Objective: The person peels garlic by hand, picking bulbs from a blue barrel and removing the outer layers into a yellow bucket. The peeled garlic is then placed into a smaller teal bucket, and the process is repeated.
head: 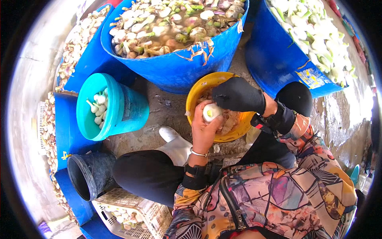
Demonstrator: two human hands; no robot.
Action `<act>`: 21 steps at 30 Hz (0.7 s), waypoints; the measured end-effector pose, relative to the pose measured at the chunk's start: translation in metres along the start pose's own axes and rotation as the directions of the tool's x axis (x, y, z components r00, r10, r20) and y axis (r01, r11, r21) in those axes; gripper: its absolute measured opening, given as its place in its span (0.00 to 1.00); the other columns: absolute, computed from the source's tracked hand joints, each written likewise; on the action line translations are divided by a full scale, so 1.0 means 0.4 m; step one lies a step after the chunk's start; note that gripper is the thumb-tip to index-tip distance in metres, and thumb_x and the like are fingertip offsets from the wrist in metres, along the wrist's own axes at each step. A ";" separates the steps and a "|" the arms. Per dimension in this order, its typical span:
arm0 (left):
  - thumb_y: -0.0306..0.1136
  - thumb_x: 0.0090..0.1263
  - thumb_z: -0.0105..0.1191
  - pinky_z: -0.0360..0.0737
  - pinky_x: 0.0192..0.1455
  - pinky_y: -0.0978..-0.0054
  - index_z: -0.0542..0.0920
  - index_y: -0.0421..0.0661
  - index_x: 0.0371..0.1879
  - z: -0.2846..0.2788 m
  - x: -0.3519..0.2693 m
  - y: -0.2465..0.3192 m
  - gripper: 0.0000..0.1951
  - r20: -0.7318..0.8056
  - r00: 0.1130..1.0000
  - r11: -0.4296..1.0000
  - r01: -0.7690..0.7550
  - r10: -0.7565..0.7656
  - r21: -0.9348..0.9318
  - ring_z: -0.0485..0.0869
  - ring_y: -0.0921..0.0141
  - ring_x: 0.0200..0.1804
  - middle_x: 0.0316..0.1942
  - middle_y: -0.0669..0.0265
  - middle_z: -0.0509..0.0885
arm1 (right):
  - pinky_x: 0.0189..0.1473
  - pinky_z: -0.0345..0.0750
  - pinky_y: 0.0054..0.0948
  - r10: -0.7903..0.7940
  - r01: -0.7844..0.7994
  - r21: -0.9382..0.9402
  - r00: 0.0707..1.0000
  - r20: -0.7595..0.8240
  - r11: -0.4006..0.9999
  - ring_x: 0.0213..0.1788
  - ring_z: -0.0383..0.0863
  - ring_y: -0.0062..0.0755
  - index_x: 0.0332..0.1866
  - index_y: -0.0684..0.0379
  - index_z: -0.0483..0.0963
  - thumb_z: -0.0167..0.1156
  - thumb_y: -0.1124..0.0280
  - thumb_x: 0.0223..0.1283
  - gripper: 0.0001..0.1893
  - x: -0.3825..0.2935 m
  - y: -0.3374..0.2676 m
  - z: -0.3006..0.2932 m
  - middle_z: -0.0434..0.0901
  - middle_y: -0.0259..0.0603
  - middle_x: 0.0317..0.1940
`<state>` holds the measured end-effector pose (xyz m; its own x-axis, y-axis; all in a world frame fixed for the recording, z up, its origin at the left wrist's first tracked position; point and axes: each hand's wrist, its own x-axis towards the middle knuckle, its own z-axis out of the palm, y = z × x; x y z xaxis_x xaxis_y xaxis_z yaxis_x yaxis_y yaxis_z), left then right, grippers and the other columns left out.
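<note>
My bare left hand (pixel 203 127) grips a peeled white garlic bulb (pixel 212 112) over a yellow bucket (pixel 247 125). The bulb's cut greenish stem end faces up. On its far right side, my right hand (pixel 238 95), in a black glove, is curled against the bulb. The glove hides its fingertips, so I cannot tell whether it holds a tool. Brownish garlic peelings (pixel 230 122) lie in the bucket below both hands.
Ahead stands a blue tub (pixel 176 70) of unpeeled garlic in murky water. Another blue tub (pixel 268 56) at right holds pale trimmed bulbs. At left are a turquoise bucket (pixel 131 107) with peeled bulbs, a black bucket (pixel 103 171) and a plastic crate (pixel 155 216) containing garlic.
</note>
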<state>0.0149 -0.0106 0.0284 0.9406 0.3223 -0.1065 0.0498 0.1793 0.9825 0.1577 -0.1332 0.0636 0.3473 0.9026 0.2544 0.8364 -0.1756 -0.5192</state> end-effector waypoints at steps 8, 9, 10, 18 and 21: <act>0.21 0.57 0.56 0.79 0.29 0.81 0.70 0.43 0.54 -0.016 -0.002 -0.025 0.23 -0.033 0.993 0.983 -0.109 0.115 0.147 0.77 0.77 0.33 0.42 0.64 0.74 | 0.32 0.75 0.40 0.042 -0.043 0.018 0.999 0.014 0.999 0.31 0.79 0.48 0.34 0.58 0.76 0.58 0.66 0.51 0.08 -0.015 -0.037 0.019 0.79 0.46 0.27; 0.21 0.57 0.56 0.79 0.29 0.81 0.70 0.43 0.54 -0.015 -0.002 -0.027 0.23 -0.030 0.993 0.983 -0.108 0.113 0.147 0.77 0.77 0.33 0.42 0.64 0.74 | 0.32 0.75 0.40 -0.004 0.005 -0.014 0.999 0.035 1.000 0.31 0.80 0.48 0.35 0.57 0.76 0.58 0.66 0.50 0.09 -0.015 -0.031 0.022 0.79 0.46 0.27; 0.21 0.57 0.56 0.79 0.33 0.80 0.70 0.43 0.54 -0.016 -0.003 -0.028 0.23 -0.031 0.991 0.969 -0.117 0.127 0.217 0.77 0.76 0.35 0.43 0.63 0.74 | 0.32 0.75 0.40 -0.001 0.002 -0.014 0.999 0.033 1.000 0.31 0.80 0.48 0.35 0.57 0.76 0.58 0.66 0.50 0.09 -0.019 -0.028 0.023 0.79 0.46 0.27; 0.21 0.57 0.56 0.73 0.47 0.78 0.71 0.42 0.53 -0.002 -0.008 0.003 0.22 -0.004 0.978 0.878 -0.187 0.210 0.442 0.77 0.73 0.43 0.47 0.65 0.75 | 0.29 0.73 0.42 -0.073 0.073 -0.003 0.997 -0.033 0.997 0.28 0.78 0.50 0.31 0.54 0.72 0.61 0.67 0.46 0.08 -0.021 -0.034 0.016 0.76 0.42 0.24; 0.21 0.56 0.55 0.76 0.43 0.78 0.70 0.43 0.53 0.002 -0.007 0.011 0.23 0.056 0.985 0.959 -0.171 0.163 0.226 0.77 0.73 0.41 0.46 0.64 0.74 | 0.32 0.77 0.41 0.044 -0.043 -0.036 0.998 0.038 0.998 0.30 0.80 0.49 0.34 0.56 0.76 0.57 0.65 0.48 0.10 -0.013 -0.005 0.006 0.79 0.47 0.26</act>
<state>0.0126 -0.0116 0.0331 0.9536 0.2944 0.0635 -0.0373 -0.0937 0.9949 0.1531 -0.1367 0.0613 0.3674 0.9082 0.2003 0.8357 -0.2279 -0.4997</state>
